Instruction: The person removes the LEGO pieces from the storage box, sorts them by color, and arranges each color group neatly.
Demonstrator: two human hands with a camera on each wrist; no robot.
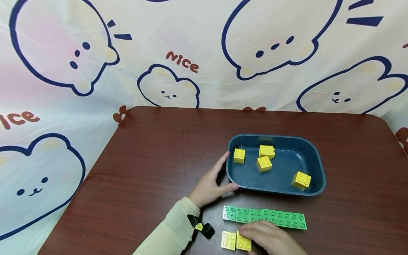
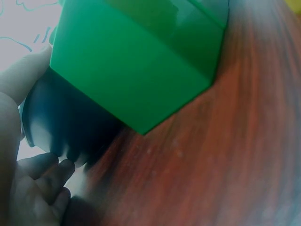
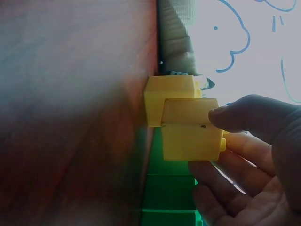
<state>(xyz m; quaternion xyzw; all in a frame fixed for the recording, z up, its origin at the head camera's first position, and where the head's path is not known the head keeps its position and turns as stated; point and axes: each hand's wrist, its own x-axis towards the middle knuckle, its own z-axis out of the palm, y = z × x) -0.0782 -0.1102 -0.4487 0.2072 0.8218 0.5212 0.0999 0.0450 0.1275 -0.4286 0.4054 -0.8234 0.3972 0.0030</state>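
The right grip [image 1: 271, 237] is pinching a square yellow plastic block [image 1: 243, 243] just right of a matching yellow block [image 1: 228, 241], nearside of the left-to-right green plastic row [image 1: 283, 219]; the spread left grip [image 1: 208, 188] is touching the blue tray [image 1: 280, 180].

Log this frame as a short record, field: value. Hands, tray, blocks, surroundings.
left hand: touches left end of blue tray
right hand: pinches a yellow block
beside that block: another yellow block
tray contents: four loose yellow blocks
green blocks: row of six, in front of tray
surface: brown table
backdrop: printed cloth
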